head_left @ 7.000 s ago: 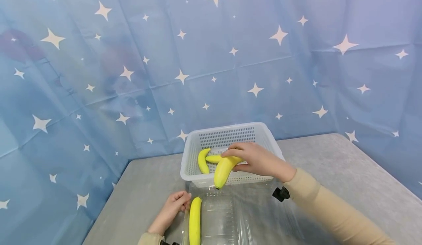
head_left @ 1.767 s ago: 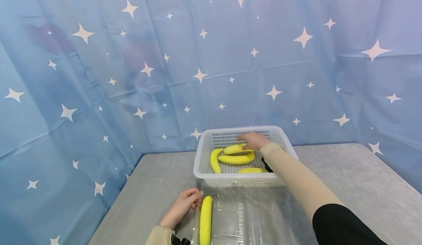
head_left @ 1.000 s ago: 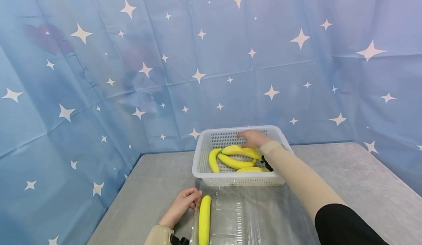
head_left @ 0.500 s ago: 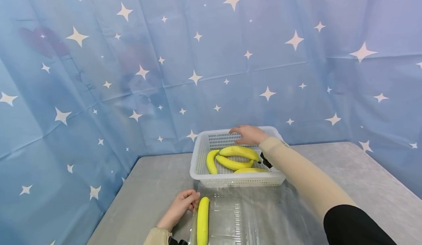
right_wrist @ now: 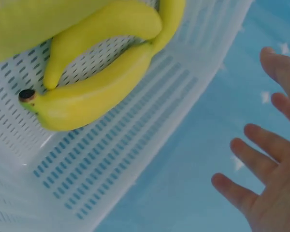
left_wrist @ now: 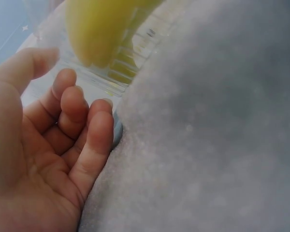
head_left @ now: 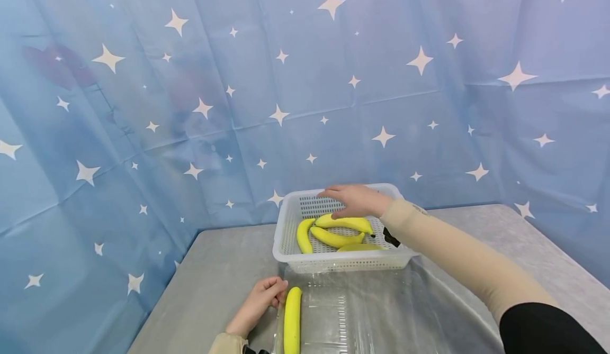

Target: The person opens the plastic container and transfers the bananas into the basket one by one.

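My right hand (head_left: pixel 357 200) hovers with spread fingers over the back of the white plastic basket (head_left: pixel 281 248) and holds nothing. In the right wrist view its straight fingers (right_wrist: pixel 251 166) are apart from the bananas. Several yellow bananas (head_left: pixel 350 223) lie in the basket, one upright along its left side. At the left edge of a clear plastic container (head_left: pixel 326 325), my left hand (head_left: pixel 259 301) pinches the rim between thumb and curled fingers. Just beside it, one banana (head_left: pixel 293 319) lies lengthwise along the container's left side; in the left wrist view it appears blurred behind the clear wall.
The basket stands at the back of the grey table (head_left: pixel 214 259), directly behind the clear container. A clear lid-like sheet (head_left: pixel 400 311) spreads to the container's right. Behind the table hangs a blue curtain (head_left: pixel 286 105) with white stars.
Seven seconds ago my right hand held a banana before the basket. It reached in at a back banana, let go, and has since risen and moved left. My left hand has stayed at the container.
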Available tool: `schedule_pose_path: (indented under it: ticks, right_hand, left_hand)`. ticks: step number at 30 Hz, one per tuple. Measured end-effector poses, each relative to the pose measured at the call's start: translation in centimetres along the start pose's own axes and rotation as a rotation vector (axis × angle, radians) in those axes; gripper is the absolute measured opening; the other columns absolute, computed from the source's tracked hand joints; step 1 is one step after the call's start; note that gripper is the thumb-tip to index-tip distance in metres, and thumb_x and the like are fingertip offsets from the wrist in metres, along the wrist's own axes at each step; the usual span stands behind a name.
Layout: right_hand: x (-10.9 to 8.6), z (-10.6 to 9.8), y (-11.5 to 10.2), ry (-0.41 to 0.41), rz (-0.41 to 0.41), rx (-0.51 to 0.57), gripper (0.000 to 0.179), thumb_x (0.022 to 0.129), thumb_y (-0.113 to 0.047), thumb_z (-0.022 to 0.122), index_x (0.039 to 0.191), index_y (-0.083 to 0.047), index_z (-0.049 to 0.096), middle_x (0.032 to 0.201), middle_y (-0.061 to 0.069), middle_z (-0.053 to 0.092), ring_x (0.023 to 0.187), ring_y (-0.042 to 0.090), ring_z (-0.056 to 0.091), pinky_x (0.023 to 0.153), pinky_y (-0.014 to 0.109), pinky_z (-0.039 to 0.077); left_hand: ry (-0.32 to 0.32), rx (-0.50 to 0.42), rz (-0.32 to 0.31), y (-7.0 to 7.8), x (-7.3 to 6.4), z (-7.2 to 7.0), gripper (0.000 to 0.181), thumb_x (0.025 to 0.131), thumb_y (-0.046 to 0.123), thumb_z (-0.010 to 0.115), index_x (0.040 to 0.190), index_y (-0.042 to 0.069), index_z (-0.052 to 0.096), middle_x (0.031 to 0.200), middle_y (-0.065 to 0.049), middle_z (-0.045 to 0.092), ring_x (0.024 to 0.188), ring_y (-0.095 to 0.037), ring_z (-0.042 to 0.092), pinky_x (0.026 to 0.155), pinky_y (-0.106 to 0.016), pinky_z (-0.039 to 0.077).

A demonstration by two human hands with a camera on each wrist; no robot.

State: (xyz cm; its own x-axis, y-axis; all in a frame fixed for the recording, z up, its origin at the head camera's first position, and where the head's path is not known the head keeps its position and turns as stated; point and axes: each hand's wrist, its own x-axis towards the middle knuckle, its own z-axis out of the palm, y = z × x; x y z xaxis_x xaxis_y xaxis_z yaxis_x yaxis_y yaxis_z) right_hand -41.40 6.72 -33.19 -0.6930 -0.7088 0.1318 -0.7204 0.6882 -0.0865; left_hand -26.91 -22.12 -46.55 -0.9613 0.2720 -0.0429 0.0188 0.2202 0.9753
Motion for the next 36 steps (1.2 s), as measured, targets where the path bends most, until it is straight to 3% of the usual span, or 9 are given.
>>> schedule_pose_path:
  ticks: [6,13,21,32,36]
  right_hand:
    - [-1.2,-0.3,-2.6,0.016,-0.137,-0.101,0.067,0.079,-0.046,0.059,0.136,-0.037,0.025,0.141,-0.001,0.026,0.114,0.019,0.044,0.086,0.037,0.040]
    - [-2.6,-0.5,-5.7,0.072,-0.302,-0.171,0.067,0.079,-0.047,0.060,0.136,-0.034,0.027,0.140,-0.003,0.028,0.125,0.015,0.030,0.092,0.041,0.034]
    - [-4.1,0.3,-8.4,0.112,-0.445,-0.222,0.069,0.077,-0.050,0.060,0.136,-0.032,0.028,0.139,-0.002,0.029,0.120,0.016,0.037,0.088,0.040,0.038]
    - [-5.8,4.3,-11.6,0.174,-0.757,-0.211,0.061,0.080,-0.042,0.061,0.134,-0.028,0.034,0.137,-0.003,0.032,0.122,0.011,0.034,0.093,0.034,0.034]
    - [-6.1,6.1,-12.2,0.158,-0.834,-0.177,0.058,0.081,-0.040,0.060,0.132,-0.028,0.036,0.136,-0.004,0.033,0.121,0.009,0.033,0.092,0.030,0.034]
  left_hand:
    - [-0.004,0.003,0.007,0.1,0.1,-0.3,0.031,0.089,0.024,0.052,0.071,0.000,0.052,0.063,-0.001,0.052,0.056,-0.012,0.047,0.053,-0.028,0.045]
    - [-0.016,0.006,0.020,0.3,0.2,-0.4,0.036,0.091,0.021,0.050,0.078,-0.012,0.048,0.063,0.000,0.052,0.056,-0.012,0.047,0.053,-0.029,0.045]
    - [-0.022,-0.001,0.026,0.3,0.3,-0.4,0.036,0.091,0.021,0.049,0.078,-0.012,0.048,0.063,0.000,0.052,0.055,-0.012,0.048,0.053,-0.029,0.045]
    - [-0.038,-0.033,0.026,-0.2,0.1,-0.1,0.040,0.089,0.025,0.052,0.078,-0.013,0.047,0.066,-0.001,0.052,0.057,-0.011,0.048,0.054,-0.027,0.044]
    - [-0.029,-0.029,0.028,-1.3,0.6,-0.3,0.035,0.089,0.027,0.051,0.071,-0.003,0.051,0.066,-0.001,0.053,0.057,-0.012,0.048,0.054,-0.027,0.044]
